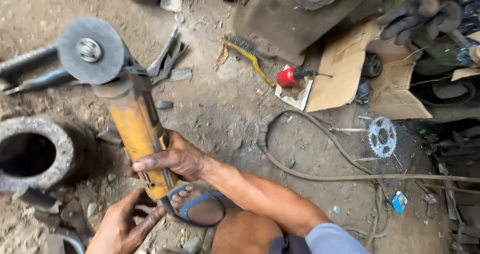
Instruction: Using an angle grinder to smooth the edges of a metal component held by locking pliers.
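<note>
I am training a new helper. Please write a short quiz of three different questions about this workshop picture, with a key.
1. True or false: the right hand grips the yellow angle grinder by its body.
2. Which lies on the ground nearest the red can? A) wire brush B) sprocket C) blue sandal
3. Fill in: the left hand is near the grinder's ____ end, by the cord.

Key: 1 true; 2 A; 3 rear.

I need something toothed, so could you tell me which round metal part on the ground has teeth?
The small sprocket at right; the big ring is smooth.
</note>
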